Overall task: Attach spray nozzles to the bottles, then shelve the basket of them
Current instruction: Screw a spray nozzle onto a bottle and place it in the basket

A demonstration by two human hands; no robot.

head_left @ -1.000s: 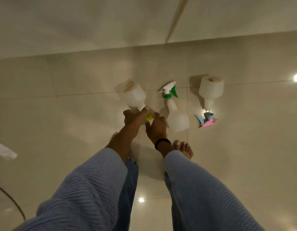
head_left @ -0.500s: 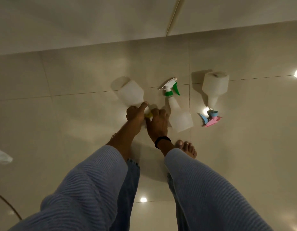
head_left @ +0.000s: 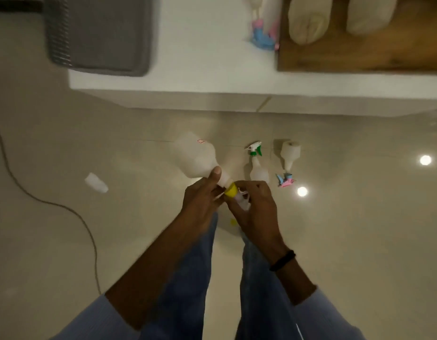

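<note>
My left hand (head_left: 204, 200) grips the neck of a white translucent bottle (head_left: 197, 158), held above the floor with its base pointing away from me. My right hand (head_left: 255, 207) holds the yellow-collared spray nozzle (head_left: 231, 190) at that bottle's mouth. On the floor beyond lie a bottle with a green-and-white nozzle (head_left: 258, 165) and a bottle with a pink-and-blue nozzle (head_left: 290, 155). A grey basket (head_left: 97, 35) sits on the white ledge at the top left.
A white ledge (head_left: 212, 79) runs across the top, carrying another pink-and-blue nozzled bottle (head_left: 261, 28) and a wooden board (head_left: 359, 55) with two pale bundles. A cable (head_left: 65, 209) curves over the floor at left, near a small white object (head_left: 96, 182).
I have lifted the bottle off the floor and risen, so the view has pulled back and the ledge and basket have come into sight. Both hands stay on the bottle and the nozzle.
</note>
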